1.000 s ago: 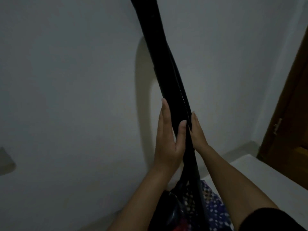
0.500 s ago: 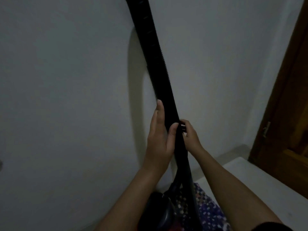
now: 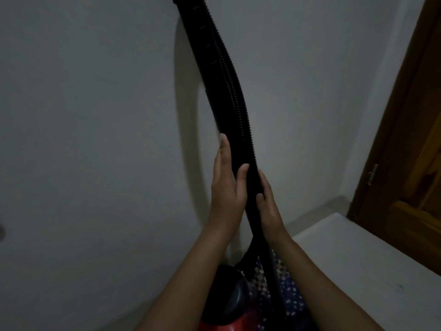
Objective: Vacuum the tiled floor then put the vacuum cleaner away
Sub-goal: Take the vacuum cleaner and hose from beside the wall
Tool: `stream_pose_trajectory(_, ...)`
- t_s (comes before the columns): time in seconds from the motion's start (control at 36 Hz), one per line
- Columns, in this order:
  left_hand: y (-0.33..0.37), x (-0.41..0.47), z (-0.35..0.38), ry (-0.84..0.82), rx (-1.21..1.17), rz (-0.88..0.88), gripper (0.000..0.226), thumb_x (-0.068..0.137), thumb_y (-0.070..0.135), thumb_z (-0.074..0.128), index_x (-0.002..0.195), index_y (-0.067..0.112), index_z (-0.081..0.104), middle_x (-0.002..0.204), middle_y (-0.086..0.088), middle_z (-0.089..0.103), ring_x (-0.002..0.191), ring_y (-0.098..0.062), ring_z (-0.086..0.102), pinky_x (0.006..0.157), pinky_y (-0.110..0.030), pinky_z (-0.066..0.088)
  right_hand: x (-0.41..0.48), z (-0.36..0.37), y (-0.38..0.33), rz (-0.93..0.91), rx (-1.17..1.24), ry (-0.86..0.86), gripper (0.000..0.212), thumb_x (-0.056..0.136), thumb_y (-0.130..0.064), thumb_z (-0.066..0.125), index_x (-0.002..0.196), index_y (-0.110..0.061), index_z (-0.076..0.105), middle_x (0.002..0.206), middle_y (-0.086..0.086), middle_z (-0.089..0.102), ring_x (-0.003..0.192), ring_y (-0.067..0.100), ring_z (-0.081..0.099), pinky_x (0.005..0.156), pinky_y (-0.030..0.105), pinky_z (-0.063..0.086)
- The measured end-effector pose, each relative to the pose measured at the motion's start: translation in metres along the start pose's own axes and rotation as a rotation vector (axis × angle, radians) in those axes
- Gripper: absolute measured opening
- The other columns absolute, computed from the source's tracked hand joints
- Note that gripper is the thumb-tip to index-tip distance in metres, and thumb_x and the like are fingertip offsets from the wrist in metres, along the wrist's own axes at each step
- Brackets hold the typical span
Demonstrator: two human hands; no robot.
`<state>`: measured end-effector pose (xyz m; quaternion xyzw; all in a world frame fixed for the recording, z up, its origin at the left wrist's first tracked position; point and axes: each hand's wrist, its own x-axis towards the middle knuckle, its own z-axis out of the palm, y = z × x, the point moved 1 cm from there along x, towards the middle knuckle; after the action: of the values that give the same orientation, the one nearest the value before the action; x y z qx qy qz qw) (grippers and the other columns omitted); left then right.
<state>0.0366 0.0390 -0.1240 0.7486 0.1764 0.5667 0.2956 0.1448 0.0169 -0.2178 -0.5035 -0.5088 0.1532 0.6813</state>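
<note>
A long black vacuum tube (image 3: 214,75) with a ribbed hose (image 3: 235,84) alongside it leans up against the white wall, its top out of frame. My left hand (image 3: 226,185) presses on the tube's left side, thumb across the front. On the right side, my right hand (image 3: 267,206) lies against the hose with fingers around it. Below, between my forearms, sits the red and black vacuum body (image 3: 224,299). The floor is mostly hidden.
The white wall (image 3: 95,139) fills the left and middle. A wooden door (image 3: 410,163) stands at the right. A white surface (image 3: 358,259) lies at lower right, with patterned purple fabric (image 3: 284,295) beside the vacuum body. A strip of pale floor (image 3: 317,211) shows by the door.
My right hand went from a pinch on the hose to a flatter hold lower down. The tube and hose shifted slightly, and the hose now shows along the tube's right side.
</note>
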Motion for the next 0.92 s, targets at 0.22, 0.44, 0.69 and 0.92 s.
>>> stream_pose_trajectory(0.22, -0.006, 0.000, -0.005, 0.005, 0.017, -0.006, 0.064, 0.099, 0.012, 0.043, 0.144, 0.032, 0.002, 0.155, -0.005, 0.025, 0.141, -0.004, 0.024, 0.108, -0.001, 0.019, 0.000, 0.014, 0.006, -0.042, -0.200, 0.039, 0.093, 0.077, -0.074, 0.055, 0.151, -0.033, 0.016, 0.134, -0.038, 0.033, 0.124, -0.018, 0.038, 0.101, 0.011, 0.035)
stream_pose_trajectory(0.44, 0.005, 0.022, -0.018, 0.030, -0.020, 0.045, 0.068, 0.099, 0.014, 0.041, 0.148, 0.026, -0.004, 0.145, 0.031, 0.013, 0.137, 0.011, 0.019, 0.113, -0.012, 0.021, 0.000, 0.018, 0.010, -0.061, -0.337, -0.003, 0.101, 0.075, -0.073, 0.060, 0.154, -0.037, 0.009, 0.137, -0.024, 0.037, 0.128, 0.008, 0.043, 0.110, 0.047, 0.038)
stream_pose_trajectory(0.69, 0.016, 0.035, -0.038, 0.010, -0.032, 0.030, 0.079, 0.094, 0.015, 0.050, 0.149, 0.030, -0.005, 0.113, 0.058, 0.024, 0.117, 0.000, 0.046, 0.106, -0.044, 0.043, -0.001, 0.012, 0.001, -0.096, -0.468, -0.116, 0.093, 0.079, -0.054, 0.064, 0.146, -0.054, 0.000, 0.138, -0.037, 0.024, 0.126, -0.007, 0.033, 0.110, 0.036, 0.035)
stream_pose_trajectory(0.92, 0.013, -0.005, -0.049, 0.189, -0.193, -0.026, 0.084, 0.092, 0.002, 0.052, 0.148, 0.029, -0.005, 0.157, -0.009, 0.018, 0.141, -0.025, 0.031, 0.114, -0.045, 0.034, -0.010, 0.000, 0.005, -0.148, -0.492, -0.179, 0.098, 0.079, -0.039, 0.073, 0.148, -0.049, 0.003, 0.127, 0.006, 0.049, 0.115, 0.024, 0.055, 0.098, 0.047, 0.048)
